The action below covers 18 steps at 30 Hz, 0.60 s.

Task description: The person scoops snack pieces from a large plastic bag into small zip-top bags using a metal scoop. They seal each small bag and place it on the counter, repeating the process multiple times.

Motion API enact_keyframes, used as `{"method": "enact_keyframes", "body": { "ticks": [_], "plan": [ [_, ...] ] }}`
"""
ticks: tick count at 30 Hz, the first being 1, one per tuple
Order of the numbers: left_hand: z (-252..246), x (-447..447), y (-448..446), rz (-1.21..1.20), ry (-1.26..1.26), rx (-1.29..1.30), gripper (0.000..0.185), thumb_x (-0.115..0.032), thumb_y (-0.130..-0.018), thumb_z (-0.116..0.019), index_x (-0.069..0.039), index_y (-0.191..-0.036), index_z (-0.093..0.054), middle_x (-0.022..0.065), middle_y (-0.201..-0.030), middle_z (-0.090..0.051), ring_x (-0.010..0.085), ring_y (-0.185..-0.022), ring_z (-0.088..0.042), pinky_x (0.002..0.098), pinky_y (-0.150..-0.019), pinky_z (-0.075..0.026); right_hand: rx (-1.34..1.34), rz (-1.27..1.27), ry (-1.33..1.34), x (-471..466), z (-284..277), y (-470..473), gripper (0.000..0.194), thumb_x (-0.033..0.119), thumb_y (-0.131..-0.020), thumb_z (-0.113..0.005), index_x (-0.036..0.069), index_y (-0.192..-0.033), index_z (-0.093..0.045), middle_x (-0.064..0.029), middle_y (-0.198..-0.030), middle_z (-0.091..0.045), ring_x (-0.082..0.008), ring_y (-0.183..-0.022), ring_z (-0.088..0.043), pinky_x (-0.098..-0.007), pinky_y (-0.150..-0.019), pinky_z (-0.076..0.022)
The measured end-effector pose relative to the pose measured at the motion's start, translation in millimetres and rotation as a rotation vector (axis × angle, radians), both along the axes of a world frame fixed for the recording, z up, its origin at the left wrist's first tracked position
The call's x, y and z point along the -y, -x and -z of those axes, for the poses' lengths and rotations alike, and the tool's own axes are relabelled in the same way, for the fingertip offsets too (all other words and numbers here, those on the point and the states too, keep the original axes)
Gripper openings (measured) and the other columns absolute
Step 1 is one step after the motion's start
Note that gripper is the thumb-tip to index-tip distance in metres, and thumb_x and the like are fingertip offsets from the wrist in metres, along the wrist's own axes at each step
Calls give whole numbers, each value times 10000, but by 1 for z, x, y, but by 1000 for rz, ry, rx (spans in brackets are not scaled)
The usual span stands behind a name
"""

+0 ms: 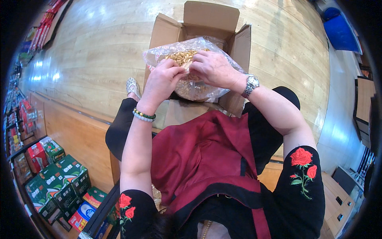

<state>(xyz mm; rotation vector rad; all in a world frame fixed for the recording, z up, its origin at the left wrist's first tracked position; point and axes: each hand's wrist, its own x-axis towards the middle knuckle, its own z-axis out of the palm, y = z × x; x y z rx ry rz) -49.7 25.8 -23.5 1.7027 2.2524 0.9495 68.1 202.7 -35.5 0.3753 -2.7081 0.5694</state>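
A clear plastic bag (194, 89) with pink-red print along its edge holds many yellowish-brown, seed-like pieces (182, 56). It rests over an opened cardboard box (210, 15) whose flaps stand out. My left hand (162, 80), with two bead bracelets at the wrist, pinches the bag's plastic near the middle. Close beside it, my right hand (213, 70) also grips the plastic with bent fingers; a metal watch (251, 85) is on that wrist. The fingertips nearly meet over the bag. What lies deeper inside the box is hidden.
A wooden ledge (74, 125) runs at the left, with green cartons (56, 182) and other packages below it. Shelves of red-packed goods line the far left. At the upper right stands a blue container (341, 30). My foot in a patterned shoe (132, 86) is left of the box.
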Motion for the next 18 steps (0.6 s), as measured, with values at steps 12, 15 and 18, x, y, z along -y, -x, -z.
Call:
{"method": "enact_keyframes", "body": {
  "ticks": [12,15,18],
  "plan": [
    [3,-1,-8,-33,-80,-104,62,-37,-786,-632,-21,-845,-642,109,-843,-588,280,-859,-583,383,-741,-485,11,30,-51,2,-7,3,142,165,-783,-656,74,-881,-610,-69,-870,-571,-246,-869,-562,-358,-781,-466],
    [2,0,-6,-41,-48,-42,57,-41,-793,-632,-23,-845,-643,104,-850,-588,277,-854,-583,378,-745,-487,-2,56,-92,0,-7,1,160,225,-756,-655,90,-830,-612,-46,-852,-581,-223,-902,-566,-351,-774,-459],
    [1,0,-6,-17,-36,-83,60,-33,-788,-625,-21,-845,-641,104,-861,-586,278,-859,-581,376,-746,-489,-3,48,-79,1,-8,0,151,230,-764,-654,97,-824,-617,-45,-855,-582,-221,-907,-566,-343,-770,-459]
  ]
}}
